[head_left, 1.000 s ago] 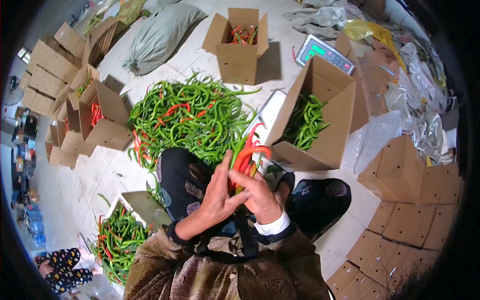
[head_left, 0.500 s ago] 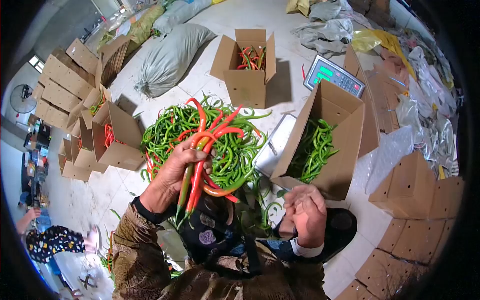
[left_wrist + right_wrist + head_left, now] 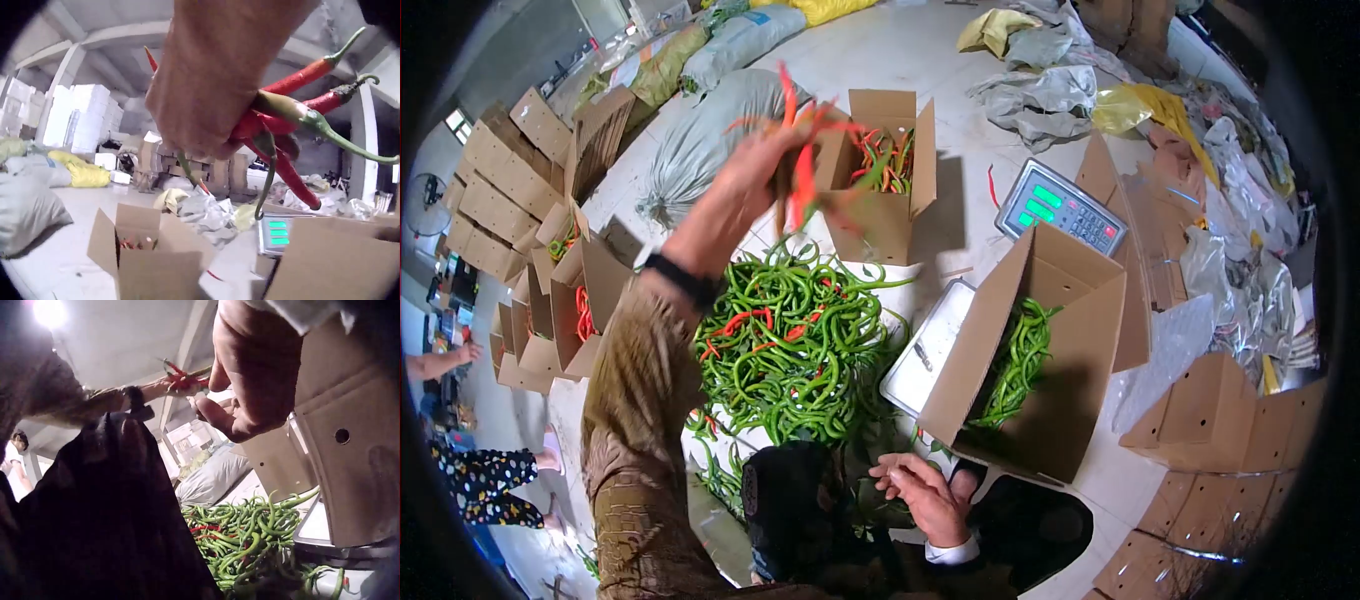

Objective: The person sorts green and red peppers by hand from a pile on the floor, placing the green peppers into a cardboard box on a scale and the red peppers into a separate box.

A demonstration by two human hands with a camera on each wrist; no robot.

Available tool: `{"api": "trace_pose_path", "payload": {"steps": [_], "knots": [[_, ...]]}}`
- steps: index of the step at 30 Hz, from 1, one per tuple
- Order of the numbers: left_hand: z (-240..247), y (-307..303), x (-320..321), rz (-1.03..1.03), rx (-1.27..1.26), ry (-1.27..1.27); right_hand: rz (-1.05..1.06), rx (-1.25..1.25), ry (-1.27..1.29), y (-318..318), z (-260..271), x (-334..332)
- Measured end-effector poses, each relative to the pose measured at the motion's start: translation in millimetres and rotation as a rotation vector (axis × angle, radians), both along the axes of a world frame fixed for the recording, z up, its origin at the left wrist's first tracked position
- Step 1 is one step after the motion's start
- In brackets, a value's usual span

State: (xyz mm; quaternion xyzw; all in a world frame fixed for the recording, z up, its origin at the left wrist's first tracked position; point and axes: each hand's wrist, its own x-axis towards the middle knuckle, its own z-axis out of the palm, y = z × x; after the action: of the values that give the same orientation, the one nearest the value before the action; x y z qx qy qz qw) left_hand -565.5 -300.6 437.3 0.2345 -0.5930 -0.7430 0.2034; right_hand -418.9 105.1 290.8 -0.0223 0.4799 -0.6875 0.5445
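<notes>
My left hand [image 3: 740, 190] is stretched far forward and grips a bunch of red chili peppers [image 3: 804, 180], blurred in the head view. In the left wrist view the fingers close round the peppers [image 3: 290, 105], whose green stems stick out. Past the bunch stands an open cardboard box [image 3: 870, 228] with red peppers inside. Below the left arm lies a heap of mostly green chili peppers [image 3: 800, 360] with a few red ones. Near my knees, the right hand [image 3: 928, 500] hangs with loosely bent fingers and holds nothing.
An open box [image 3: 1090, 340] with green peppers rests on a scale platform [image 3: 925, 345], its display [image 3: 1060, 205] lit green. A stuffed sack [image 3: 700, 150] lies behind the heap. More boxes line both sides; plastic sheeting [image 3: 1040, 105] lies back right. Another person [image 3: 485, 485] is at left.
The hands came together round the red peppers, then parted. My left hand has carried the bunch forward toward the far box. The right hand has moved left and down near the knees.
</notes>
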Motion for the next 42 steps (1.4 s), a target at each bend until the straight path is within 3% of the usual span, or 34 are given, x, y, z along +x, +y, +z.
{"api": "trace_pose_path", "payload": {"steps": [2, 4, 5, 6, 8, 10, 14, 16, 18, 19, 22, 24, 26, 28, 30, 32, 35, 37, 40, 41, 42], "knots": [[-10.0, -28.0, -36.7, -0.128, -0.476, 0.191, -0.003, 0.015, -0.030, -6.0, -8.9, -2.0], [-44.0, -56.9, -59.8, 0.198, -0.636, 0.145, -0.029, 0.079, 0.062, -9.8, -10.6, -6.3], [-60.7, -62.2, -59.4, 0.145, -0.383, 0.187, -0.118, 0.072, 0.002, -12.3, -9.4, -7.4], [-85.0, -70.0, -46.6, 0.152, -0.376, 0.157, -0.130, 0.095, 0.007, -12.7, -12.4, -10.2], [-139.1, -82.9, -8.5, -0.320, -0.333, -0.051, -0.139, 0.171, -0.028, -14.0, -26.2, -12.9], [-163.0, -28.7, 41.3, -0.106, -0.076, -0.207, -0.141, 0.210, -0.097, -17.0, -37.7, -12.2], [-259.4, -1.2, 138.3, -0.139, 0.088, -0.427, -0.154, 0.259, -0.146, -25.2, -51.2, -8.6], [-321.1, 4.5, 178.3, -0.170, -0.008, -0.528, -0.139, 0.277, -0.174, -32.0, -56.5, -6.6], [-386.0, 8.4, 195.4, -0.100, -0.415, -0.599, -0.102, 0.286, -0.200, -42.4, -64.3, -4.7], [-374.4, 16.5, 186.4, -0.085, -0.552, -0.698, -0.076, 0.295, -0.225, -47.3, -69.2, -3.6], [-427.6, 24.3, 166.7, 0.018, -1.065, -0.639, -0.042, 0.308, -0.091, -63.3, -107.4, 3.4], [-441.5, 54.6, 157.0, -0.140, -1.126, -0.566, -0.037, 0.317, -0.071, -73.1, -122.3, 1.2], [-400.6, 83.7, 155.7, -0.536, -1.003, -0.885, -0.006, 0.359, -0.037, -76.9, -135.6, 4.8], [-404.1, 70.1, 161.3, -0.474, -1.027, -0.793, -0.011, 0.356, -0.079, -78.7, -147.1, 4.3], [-411.1, 39.3, 162.8, -0.002, -1.230, -0.553, -0.025, 0.352, -0.139, -79.6, -152.5, 2.3], [-423.5, 13.3, 160.4, 0.135, -1.336, -0.652, 0.005, 0.359, -0.192, -84.7, -151.4, -2.1], [-442.3, 0.1, 153.3, 0.081, -1.408, -0.831, 0.064, 0.367, -0.126, -99.0, -151.6, -8.3], [-446.2, -2.9, 142.3, -0.210, -1.311, -1.212, 0.103, 0.292, -0.052, -109.7, -148.5, -15.4], [-432.3, -16.9, 143.3, -0.253, -1.107, -1.306, 0.086, 0.316, -0.117, -117.2, -154.7, -23.5], [-445.8, -3.9, 159.6, -0.105, -1.372, -1.234, 0.054, 0.320, -0.110, -119.9, -156.9, -29.2], [-460.4, -0.8, 170.0, -0.065, -1.434, -1.125, 0.055, 0.299, -0.119, -120.0, -160.1, -31.9]]}}
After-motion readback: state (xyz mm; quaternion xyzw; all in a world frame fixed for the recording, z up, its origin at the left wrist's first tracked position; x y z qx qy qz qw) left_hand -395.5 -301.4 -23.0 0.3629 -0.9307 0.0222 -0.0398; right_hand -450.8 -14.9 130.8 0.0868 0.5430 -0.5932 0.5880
